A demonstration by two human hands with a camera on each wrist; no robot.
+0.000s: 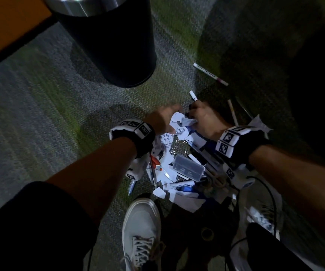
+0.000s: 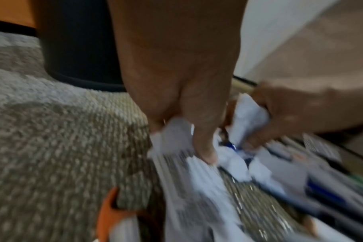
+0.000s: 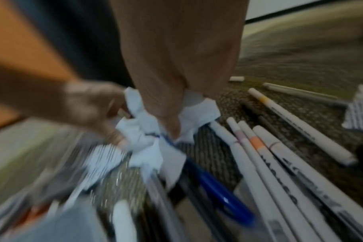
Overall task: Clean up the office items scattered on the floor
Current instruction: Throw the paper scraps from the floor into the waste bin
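Both hands work at the far end of a pile of torn paper scraps [image 1: 179, 132] on the carpet. My left hand [image 1: 174, 114] pinches a white scrap [image 2: 174, 129] between thumb and fingers. My right hand [image 1: 192, 117] grips a crumpled wad of paper [image 3: 197, 111], which also shows in the left wrist view as the wad [image 2: 249, 117]. The two hands are nearly touching. Beneath them lie paper clips [image 1: 177, 147], a clear plastic case [image 1: 188, 169], orange-handled scissors [image 1: 155, 163], a blue pen [image 3: 215, 185] and several white markers [image 3: 280, 163].
A black waste bin [image 1: 114, 45] with a metal rim stands on the carpet beyond the left hand. A loose marker [image 1: 210, 74] lies far right of it. My grey shoe [image 1: 141, 227] is near the pile. An orange panel [image 1: 5, 26] fills the top left.
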